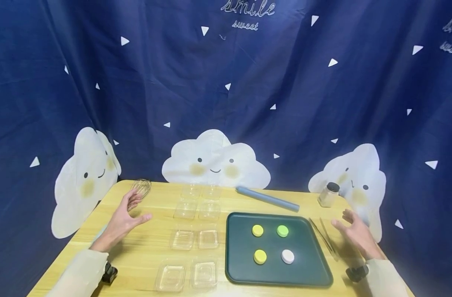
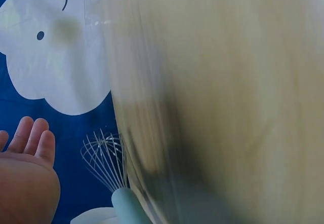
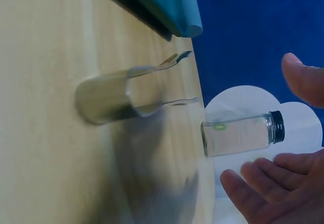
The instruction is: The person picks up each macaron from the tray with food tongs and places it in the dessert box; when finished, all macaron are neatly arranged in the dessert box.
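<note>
In the head view my left hand (image 1: 123, 222) hangs above the left side of the table, fingers apart and holding nothing. A whisk (image 1: 142, 187) with wire loops lies behind it; its pale green handle (image 2: 127, 206) shows in the left wrist view. My right hand (image 1: 356, 235) hovers at the right, also empty, its fingers loosely bent. Nearest to it are metal tongs (image 1: 324, 237) and a glass jar (image 1: 327, 197) with a black lid. A dark green tray (image 1: 274, 243) carries two yellow rounds (image 1: 260, 257), a green round (image 1: 282, 231) and a white round (image 1: 287, 256).
Several clear plastic containers (image 1: 183, 239) stand in two columns left of the tray. Behind the tray lies a blue-grey rod (image 1: 267, 199). A dark blue curtain (image 1: 196, 82) with cloud prints hangs along the far edge of the wooden table (image 1: 136, 251).
</note>
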Motion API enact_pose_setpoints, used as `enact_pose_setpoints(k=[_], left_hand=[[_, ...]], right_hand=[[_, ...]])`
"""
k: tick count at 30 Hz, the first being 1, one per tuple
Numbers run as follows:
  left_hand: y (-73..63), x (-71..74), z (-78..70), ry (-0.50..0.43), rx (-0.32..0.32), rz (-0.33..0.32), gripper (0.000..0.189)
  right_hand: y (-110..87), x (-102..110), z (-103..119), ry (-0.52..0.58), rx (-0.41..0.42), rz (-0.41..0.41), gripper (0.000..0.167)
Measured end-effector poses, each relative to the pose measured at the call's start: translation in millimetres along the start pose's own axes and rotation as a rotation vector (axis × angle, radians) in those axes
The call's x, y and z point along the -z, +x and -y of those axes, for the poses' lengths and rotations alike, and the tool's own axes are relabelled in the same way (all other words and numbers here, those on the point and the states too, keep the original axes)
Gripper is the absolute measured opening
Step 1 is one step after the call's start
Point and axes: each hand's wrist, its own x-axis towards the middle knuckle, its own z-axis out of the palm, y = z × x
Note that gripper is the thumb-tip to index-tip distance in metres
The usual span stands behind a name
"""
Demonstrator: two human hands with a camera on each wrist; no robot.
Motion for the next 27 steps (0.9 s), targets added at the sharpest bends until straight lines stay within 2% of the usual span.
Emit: enact_pose_setpoints(k=[4,11,16,20,27], left_hand=[[-3.4,-5.1,-0.1,-0.057,0.007,0.024,0.094],[-6.9,-9.1,2.7,0.004,0.093,0.133,0.09],[-7.6,-12.2,5.9,-0.012,0.114,0.229,0.09],[-9.1,-15.8,6.2,0.0,0.139,0.315,0.091],[-10.3,-21.6,1.8,0.051,0.146,0.392,0.091]], right_hand=[[-2.9,-3,-5,-0.043,0.013,0.003,0.09],[-5.6,-11,-7,-0.105,0.014,0.029,0.086],[-7.5,-17,-12,-0.144,-0.003,0.046,0.086],[-8.3,-19,-14,-0.168,0.015,0.029,0.082],[-6.4,-21,-7,-0.208,0.026,0.07,0.081]])
